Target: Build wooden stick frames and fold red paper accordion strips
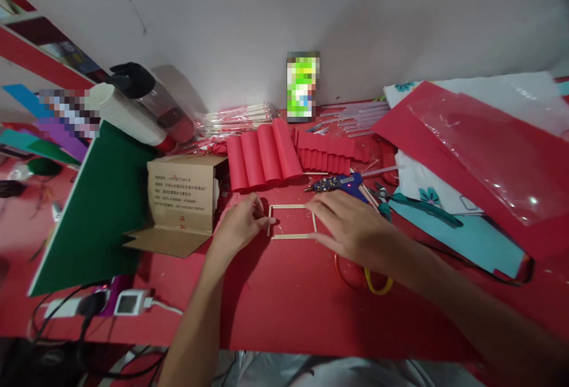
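Observation:
A small rectangle of thin wooden sticks (291, 237) lies flat on the red tabletop. At its left end is my left hand (242, 221), fingers curled and the thumb across the short left stick. My right hand (342, 224) spans the other end, fingertips at the far right corner and thumb at the near one. Beneath the right wrist, scissors with orange and yellow handles (377, 283) are partly hidden. Just beyond that hand rests a blue glue gun (347, 182) with a speckled front, a small red light showing on it.
Pleated red paper (264, 156) lies behind the frame. An open cardboard box (182, 197) and a green board (89, 215) stand left. Green-handled pliers (422, 206) and red sheets (480, 156) lie right. A phone (302, 88) leans on the wall; cables and a power strip (66, 307) sit front left.

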`<control>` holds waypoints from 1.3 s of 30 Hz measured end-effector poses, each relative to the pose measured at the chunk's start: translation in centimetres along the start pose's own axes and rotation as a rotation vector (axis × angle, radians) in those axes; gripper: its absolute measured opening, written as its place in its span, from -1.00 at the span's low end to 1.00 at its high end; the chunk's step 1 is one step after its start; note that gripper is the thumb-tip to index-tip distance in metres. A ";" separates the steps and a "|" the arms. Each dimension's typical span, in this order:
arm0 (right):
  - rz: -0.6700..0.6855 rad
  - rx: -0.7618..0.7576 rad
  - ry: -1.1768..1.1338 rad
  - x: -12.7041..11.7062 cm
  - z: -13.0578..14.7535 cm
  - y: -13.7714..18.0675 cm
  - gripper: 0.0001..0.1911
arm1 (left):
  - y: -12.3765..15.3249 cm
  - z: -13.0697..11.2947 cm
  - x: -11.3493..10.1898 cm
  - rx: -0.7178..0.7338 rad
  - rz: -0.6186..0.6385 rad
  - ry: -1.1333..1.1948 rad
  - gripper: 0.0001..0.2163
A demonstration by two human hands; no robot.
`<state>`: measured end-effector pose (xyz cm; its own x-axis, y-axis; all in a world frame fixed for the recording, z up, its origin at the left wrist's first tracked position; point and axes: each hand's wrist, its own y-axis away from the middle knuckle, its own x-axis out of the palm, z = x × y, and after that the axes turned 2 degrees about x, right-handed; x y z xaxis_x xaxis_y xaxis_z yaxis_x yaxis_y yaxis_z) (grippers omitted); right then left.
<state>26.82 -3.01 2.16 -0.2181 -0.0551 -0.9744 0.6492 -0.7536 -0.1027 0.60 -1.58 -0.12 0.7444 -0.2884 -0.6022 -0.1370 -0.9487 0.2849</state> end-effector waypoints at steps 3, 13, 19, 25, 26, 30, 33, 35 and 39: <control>-0.050 -0.086 -0.036 2.5 1.4 -0.5 -0.43 | 0.0 -0.4 0.0 -0.010 0.003 -0.093 -0.66; -0.017 -0.053 -0.056 5.7 2.1 -0.9 -0.45 | 0.0 -0.7 0.1 -0.013 -0.005 -0.175 -0.65; -0.040 -0.045 -0.077 5.9 2.3 -1.1 -0.55 | 0.2 -1.2 0.1 -0.029 -0.008 -0.133 -0.68; -0.018 -0.037 -0.101 5.9 2.2 -1.1 -0.58 | 0.2 -1.0 0.0 -0.014 -0.049 -0.110 -0.70; -0.015 -0.036 -0.099 5.9 2.2 -1.0 -0.59 | 0.2 -1.0 -0.1 -0.014 -0.055 -0.113 -0.70; 0.006 -0.062 -0.080 5.9 2.2 -0.9 -0.53 | 0.2 -1.0 -0.1 -0.027 -0.070 -0.070 -0.70; 0.032 -0.079 -0.070 5.7 2.2 -0.9 -0.49 | 0.2 -1.0 0.0 -0.022 -0.070 0.010 -0.70; 0.035 -0.077 -0.056 5.6 2.2 -1.0 -0.51 | 0.2 -0.9 -0.1 -0.022 -0.054 0.048 -0.71; 0.003 -0.076 -0.042 5.7 2.3 -1.1 -0.59 | 0.0 -0.4 -0.3 -0.030 -0.003 0.094 -0.74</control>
<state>23.20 -3.95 -2.78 -0.2453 -0.0858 -0.9656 0.7031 -0.7015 -0.1163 0.62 -1.48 0.39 0.8030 -0.2712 -0.5308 -0.1162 -0.9447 0.3068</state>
